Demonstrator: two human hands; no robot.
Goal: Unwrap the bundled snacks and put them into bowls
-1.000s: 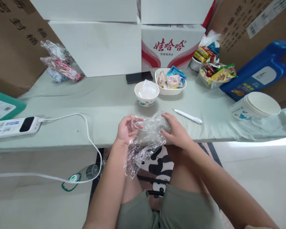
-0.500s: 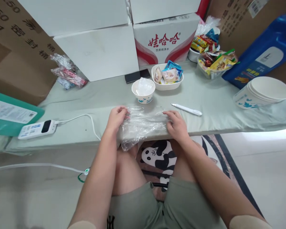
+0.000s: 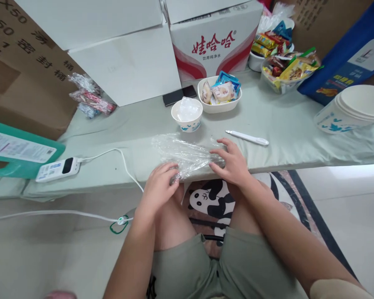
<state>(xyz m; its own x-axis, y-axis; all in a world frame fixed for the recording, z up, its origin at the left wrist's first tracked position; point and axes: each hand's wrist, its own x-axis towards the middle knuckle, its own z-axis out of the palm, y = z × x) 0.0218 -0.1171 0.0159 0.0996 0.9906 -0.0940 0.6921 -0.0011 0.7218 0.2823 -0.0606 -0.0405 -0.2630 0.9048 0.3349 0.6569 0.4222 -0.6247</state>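
Observation:
A crumpled, see-through plastic bag [image 3: 187, 153] lies across the front edge of the cloth-covered surface. My left hand [image 3: 160, 185] is at its near left corner, thumb and fingertips closed on the film. On the other side, my right hand [image 3: 232, 164] has its fingers spread, the tips resting on the bag's right end. Just beyond the bag stands a paper bowl [image 3: 188, 126] with blue print, holding folded clear plastic [image 3: 189, 109]. A white utility knife [image 3: 247, 137] lies behind my right hand.
Behind are a white tub [image 3: 220, 108] of wrapped snacks, a dark phone [image 3: 179, 95] and cardboard boxes [image 3: 218, 41]. Stacked paper bowls [image 3: 345, 114] and a blue jug [image 3: 345, 62] stand right. To the left are a power strip [image 3: 58, 169], its cable and a green jug [image 3: 21, 149].
My left hand has moved from the bag's far left corner toward me, to its near edge. My right fingers have spread apart. The bag's hanging near corner has come up to the surface edge.

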